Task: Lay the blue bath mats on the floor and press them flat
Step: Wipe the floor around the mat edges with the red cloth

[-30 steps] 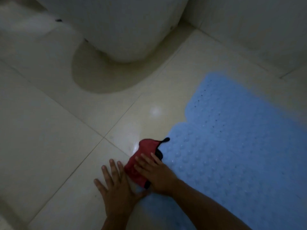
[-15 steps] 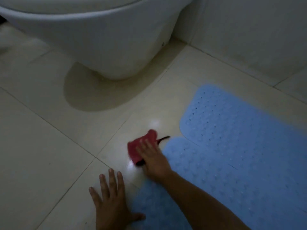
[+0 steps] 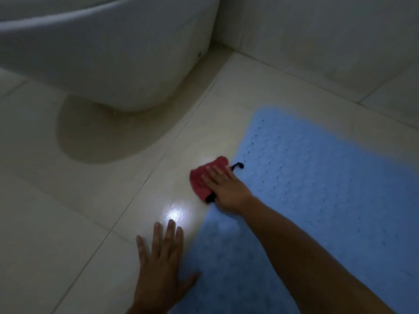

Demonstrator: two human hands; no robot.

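perhaps 2 mats (image 3: pixel 317 189), 1 cloth (image 3: pixel 201 180)

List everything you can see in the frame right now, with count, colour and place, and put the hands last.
mats: two by the look of it, blue, flat on the floor at right, one overlapping the other; the dim light hides the seam
cloth: one, red with black trim, on the floor at the mats' left edge, under the right hand
toilet: one, white, upper left, casting a shadow on the floor
floor: pale glossy tiles, with a bright glare spot near the left hand
wall: pale tiles, upper right
left hand: flat on the floor, fingers spread, thumb at the mats' edge
right hand: fingers straight, pressing on the cloth
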